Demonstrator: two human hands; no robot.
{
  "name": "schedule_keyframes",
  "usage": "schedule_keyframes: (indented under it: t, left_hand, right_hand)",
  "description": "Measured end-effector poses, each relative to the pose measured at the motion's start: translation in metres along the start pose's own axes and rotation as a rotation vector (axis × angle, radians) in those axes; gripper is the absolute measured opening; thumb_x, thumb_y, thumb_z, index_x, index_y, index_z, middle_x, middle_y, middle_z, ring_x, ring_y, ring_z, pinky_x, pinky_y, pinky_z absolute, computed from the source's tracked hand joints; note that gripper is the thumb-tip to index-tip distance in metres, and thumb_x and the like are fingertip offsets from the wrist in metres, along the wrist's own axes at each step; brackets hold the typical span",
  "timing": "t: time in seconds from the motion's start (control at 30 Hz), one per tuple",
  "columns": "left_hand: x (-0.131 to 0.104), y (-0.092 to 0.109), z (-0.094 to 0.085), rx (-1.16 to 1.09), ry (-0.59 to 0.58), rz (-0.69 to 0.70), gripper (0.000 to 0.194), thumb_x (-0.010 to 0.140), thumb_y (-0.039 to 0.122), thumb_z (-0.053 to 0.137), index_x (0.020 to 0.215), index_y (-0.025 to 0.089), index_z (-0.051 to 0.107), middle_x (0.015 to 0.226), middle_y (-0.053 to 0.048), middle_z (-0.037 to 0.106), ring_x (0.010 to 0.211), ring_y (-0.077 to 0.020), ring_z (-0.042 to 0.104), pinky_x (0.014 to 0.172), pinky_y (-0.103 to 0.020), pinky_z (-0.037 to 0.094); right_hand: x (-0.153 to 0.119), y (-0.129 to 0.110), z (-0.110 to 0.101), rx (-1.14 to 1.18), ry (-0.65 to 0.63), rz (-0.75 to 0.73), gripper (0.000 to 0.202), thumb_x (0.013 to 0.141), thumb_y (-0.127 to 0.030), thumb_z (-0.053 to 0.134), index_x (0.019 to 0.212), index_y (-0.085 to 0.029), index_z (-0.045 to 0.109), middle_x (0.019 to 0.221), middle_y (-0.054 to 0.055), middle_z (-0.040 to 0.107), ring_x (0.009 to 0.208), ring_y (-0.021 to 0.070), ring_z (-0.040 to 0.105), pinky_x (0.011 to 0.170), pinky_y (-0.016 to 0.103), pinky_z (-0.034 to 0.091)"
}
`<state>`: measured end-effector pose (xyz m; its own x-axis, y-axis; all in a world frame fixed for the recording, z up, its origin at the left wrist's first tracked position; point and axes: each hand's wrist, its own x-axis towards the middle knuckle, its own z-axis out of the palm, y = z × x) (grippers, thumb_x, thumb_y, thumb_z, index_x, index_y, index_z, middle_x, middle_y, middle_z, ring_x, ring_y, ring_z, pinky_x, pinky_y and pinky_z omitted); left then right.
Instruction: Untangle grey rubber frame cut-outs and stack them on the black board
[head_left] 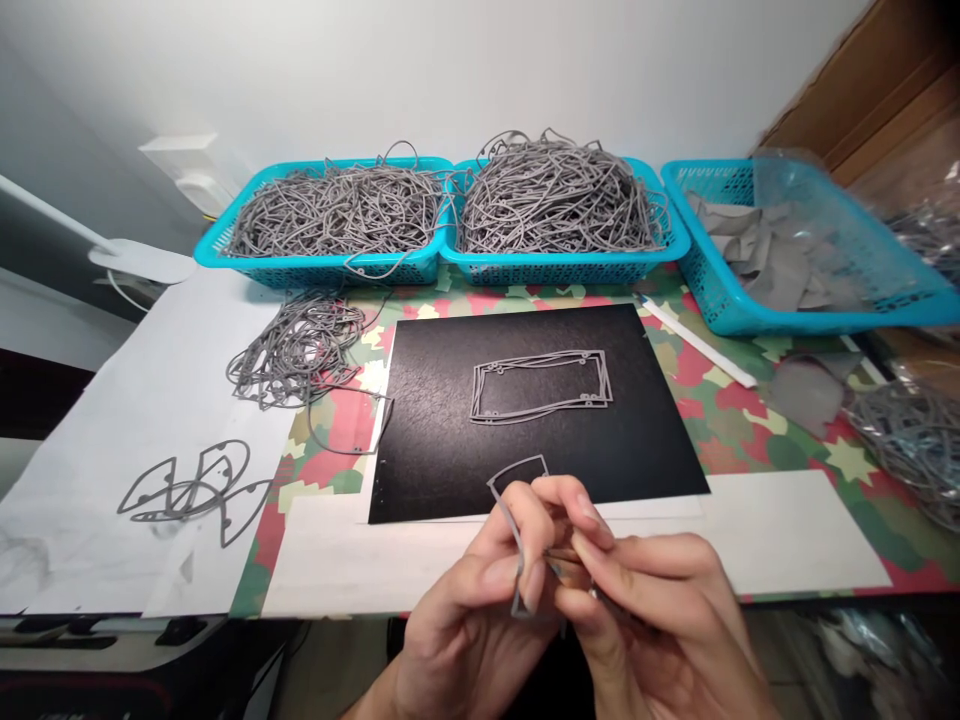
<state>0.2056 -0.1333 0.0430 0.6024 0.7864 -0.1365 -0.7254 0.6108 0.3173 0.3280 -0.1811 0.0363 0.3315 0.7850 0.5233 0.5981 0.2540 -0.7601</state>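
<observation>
So from the head cam, the person's got both hands up just in front of the near edge of the black board [442, 440], overlapping its bottom edge in the view. The left hand [491, 585] has a skinny grey frame [505, 512], pinched between thumb and fingers, with one cornered end poking up over the board and a strip hanging down past the thumb. The right hand [660, 610] is right up against it, thumb and fingertips squeezed together on some thin half-hidden piece [595, 592] with a little shine to it; can't really tell what that is, the fingers cover most of it. On the board itself there's a loose stack of grey rectangular frames [541, 408], not lined up all that neatly, small rounded tabs showing along the edges. Left of the board is a tangled pile [300, 345] of the same sort of stuff, and further left a few loose frames [180, 495] overlap on white paper. Behind the board sit two blue baskets, the left basket [322, 263] and the middle basket [562, 258], both heaped with grey frames. The right basket [825, 322], behind and right of the board, has flat grey scraps and clear plastic. A white strip [701, 345] lies slanted just right of the board, on the camo-print cover [780, 425].
</observation>
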Motion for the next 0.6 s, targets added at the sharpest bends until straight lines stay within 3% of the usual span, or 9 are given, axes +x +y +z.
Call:
schedule_keyframes:
  t: [0.23, 0.43, 0.6]
  left_hand:
    - [0.0007, -0.0004, -0.0020, 0.011, 0.002, 0.003, 0.030, 0.096, 0.035, 0.074, 0.081, 0.021, 0.052, 0.120, -0.006, 0.055, 0.115, -0.0239, 0.059, 0.113, -0.038, 0.048]
    - [-0.0008, -0.0013, -0.0010, 0.025, 0.039, 0.004, 0.032, 0.096, 0.036, 0.075, 0.080, 0.022, 0.051, 0.121, -0.008, 0.057, 0.124, -0.0283, 0.060, 0.117, -0.042, 0.048]
    - [0.0020, -0.0015, -0.0003, -0.018, 0.019, 0.006, 0.039, 0.095, 0.033, 0.078, 0.076, 0.020, 0.046, 0.119, -0.005, 0.058, 0.114, -0.0221, 0.062, 0.107, -0.032, 0.051]
  right_hand:
    - [0.0032, 0.0020, 0.0018, 0.028, -0.022, -0.091, 0.030, 0.092, -0.001, 0.079, 0.115, -0.020, 0.082, 0.094, 0.002, 0.081, 0.083, 0.0166, 0.084, 0.065, 0.021, 0.071]
    - [0.0034, 0.0018, 0.0007, 0.054, -0.026, -0.072, 0.029, 0.093, -0.002, 0.079, 0.116, -0.020, 0.082, 0.091, 0.003, 0.080, 0.081, 0.0175, 0.083, 0.060, 0.022, 0.069]
    - [0.0036, 0.0025, 0.0038, 0.057, -0.010, -0.069, 0.025, 0.095, -0.004, 0.079, 0.115, -0.020, 0.081, 0.090, 0.003, 0.080, 0.078, 0.0177, 0.083, 0.059, 0.022, 0.068]
